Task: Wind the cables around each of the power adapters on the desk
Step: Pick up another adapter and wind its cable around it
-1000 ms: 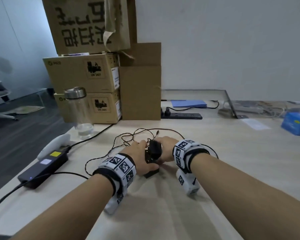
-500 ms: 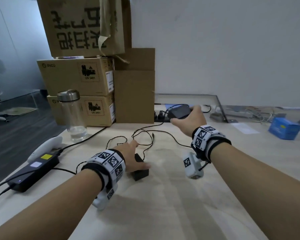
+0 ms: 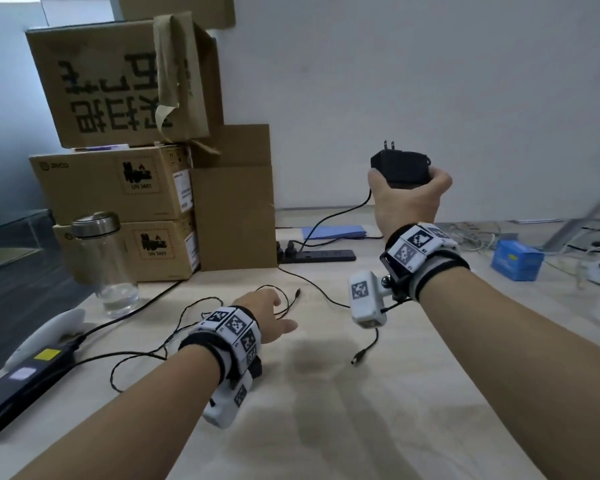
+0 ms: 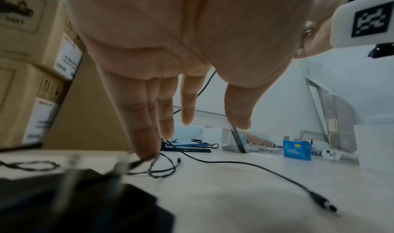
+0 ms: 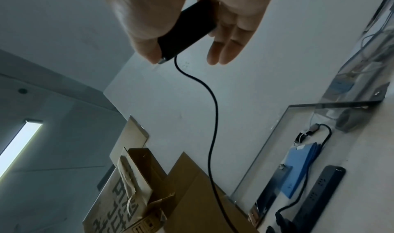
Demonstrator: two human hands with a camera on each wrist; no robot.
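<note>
My right hand (image 3: pixel 409 195) is raised above the back of the desk and grips a black power adapter (image 3: pixel 399 170), prongs up. The adapter's cable (image 3: pixel 326 220) hangs down to the desk and ends in a barrel plug (image 3: pixel 356 360) lying near the middle. In the right wrist view the adapter (image 5: pixel 187 29) sits between thumb and fingers, its cable (image 5: pixel 215 110) trailing down. My left hand (image 3: pixel 271 313) hovers low over the desk, fingers straight, one fingertip (image 4: pixel 147 154) touching a thin black cable (image 4: pixel 162 171). A second black adapter (image 4: pixel 74 203) lies under my left wrist, blurred.
Stacked cardboard boxes (image 3: pixel 118 188) stand at the back left with a glass bottle (image 3: pixel 104 265) in front. A black power strip (image 3: pixel 319 255) lies behind. A large power brick (image 3: pixel 25 375) and white controller (image 3: pixel 49 330) sit at the left edge; a blue box (image 3: pixel 516 259) at right.
My right hand took the adapter from beside my left hand, carried it back and lifted it high, dragging its cable. My left hand left the small adapter and reached forward to the thin cable.
</note>
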